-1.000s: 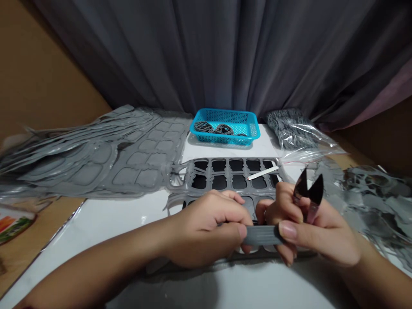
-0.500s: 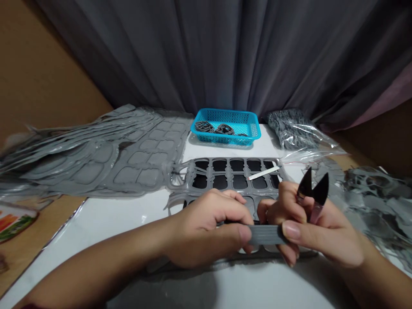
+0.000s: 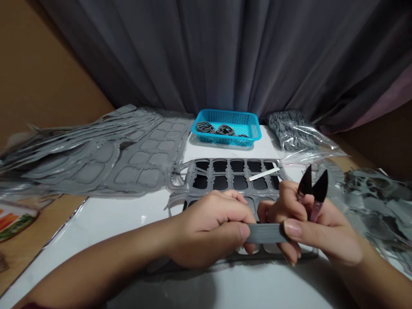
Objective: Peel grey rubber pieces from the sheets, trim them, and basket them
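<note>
Holding grey layered strip [image 3: 267, 233] roughly level between both hands, above front cut-out sheet [image 3: 247, 258]. Pinching firmly at one end between thumb and curled forefinger of left hand [image 3: 212, 229]; pinching at the other end between thumb and fingers of right hand [image 3: 310, 227]. Carrying snips [image 3: 320, 188] in that same right hand, with blades parted and tips upward. Probably light, soft and rubbery, with fine lines running lengthwise; likely to bend rather than break. Cannot tell whether one ribbed piece or several stacked; if stacked, apt to slip out of line under uneven pressure. Best taken by the ends, pressed across the layers, well clear of blade tips. More room toward near side, over white tabletop [image 3: 180, 294]. Tighter beyond the hands: close to rear cut-out sheet [image 3: 210, 180], with white stick [image 3: 264, 173] lying aslant on top, then blue basket [image 3: 227, 140]. Bounded on left by fanned grey sheets [image 3: 96, 161], on right by loose grey scraps [image 3: 380, 197].
</note>
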A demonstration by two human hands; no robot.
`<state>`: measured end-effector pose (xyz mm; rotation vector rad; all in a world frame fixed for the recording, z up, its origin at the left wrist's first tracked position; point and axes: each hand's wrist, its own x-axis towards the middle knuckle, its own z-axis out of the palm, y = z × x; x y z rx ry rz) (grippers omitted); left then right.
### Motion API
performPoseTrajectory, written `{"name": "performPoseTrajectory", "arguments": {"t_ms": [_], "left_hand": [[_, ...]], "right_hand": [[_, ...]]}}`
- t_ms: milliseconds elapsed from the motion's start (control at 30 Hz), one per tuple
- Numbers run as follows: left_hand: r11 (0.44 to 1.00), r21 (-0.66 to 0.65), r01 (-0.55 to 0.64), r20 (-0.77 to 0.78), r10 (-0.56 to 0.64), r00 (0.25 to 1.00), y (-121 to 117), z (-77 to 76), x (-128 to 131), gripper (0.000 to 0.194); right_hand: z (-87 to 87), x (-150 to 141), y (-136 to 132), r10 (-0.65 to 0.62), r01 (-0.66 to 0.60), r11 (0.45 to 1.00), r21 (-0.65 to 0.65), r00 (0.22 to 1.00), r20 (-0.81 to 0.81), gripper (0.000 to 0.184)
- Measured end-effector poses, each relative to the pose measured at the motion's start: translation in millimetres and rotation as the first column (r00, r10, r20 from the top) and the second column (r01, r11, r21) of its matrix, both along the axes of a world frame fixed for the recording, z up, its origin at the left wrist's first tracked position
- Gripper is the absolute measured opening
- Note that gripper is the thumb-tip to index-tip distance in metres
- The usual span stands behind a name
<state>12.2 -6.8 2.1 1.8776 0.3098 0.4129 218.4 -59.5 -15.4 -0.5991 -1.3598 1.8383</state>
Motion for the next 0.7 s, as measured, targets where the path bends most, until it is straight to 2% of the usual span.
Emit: {"name": "performPoseTrajectory", "arguments": {"t_ms": [100, 200, 300, 433, 533, 633, 700], "left_hand": [[0.999, -0.045, -0.002, 0.000, 0.002, 1.000, -2.1, -0.5, -0.1, 0.027], [0.979, -0.196, -0.052, -0.025, 0.048, 0.999, -4.5, -1.8, -0.8, 0.027], [0.915, -0.398, -0.072, -0.051, 0.056, 0.997, -4.6, -2.5, -1.7, 0.027], [0.834, -0.547, -0.073, -0.062, 0.047, 0.997, -2.4, -0.8, -1.1, 0.026], [0.753, -0.652, -0.092, -0.021, 0.104, 0.994, -2.4, 0.0, 1.3, 0.024], [0.634, -0.766, -0.101, 0.032, 0.196, 0.980, -3.8, -2.3, 3.9, 0.024], [0.553, -0.831, -0.054, 0.068, 0.198, 0.978, -4.2, -5.0, 5.1, 0.024]], "right_hand": [[-0.5, -0.2, -0.3, 0.002, -0.002, 1.000, -0.020, 1.000, 0.017, 0.028], [-0.7, -1.5, -0.7, 0.001, -0.001, 0.998, -0.063, 1.000, 0.006, 0.030], [-0.2, -4.1, -0.2, 0.002, -0.008, 0.992, -0.123, 0.999, -0.046, 0.035], [-0.2, -7.0, 2.2, -0.015, -0.013, 0.973, -0.229, 0.992, -0.122, 0.038], [-1.5, -7.8, 4.2, -0.053, 0.016, 0.969, -0.248, 0.989, -0.140, 0.038], [-1.8, -8.6, 5.6, -0.068, 0.033, 0.972, -0.234, 0.987, -0.144, 0.038], [-1.0, -9.1, 6.3, -0.063, 0.026, 0.972, -0.235, 0.986, -0.153, 0.037]]}}
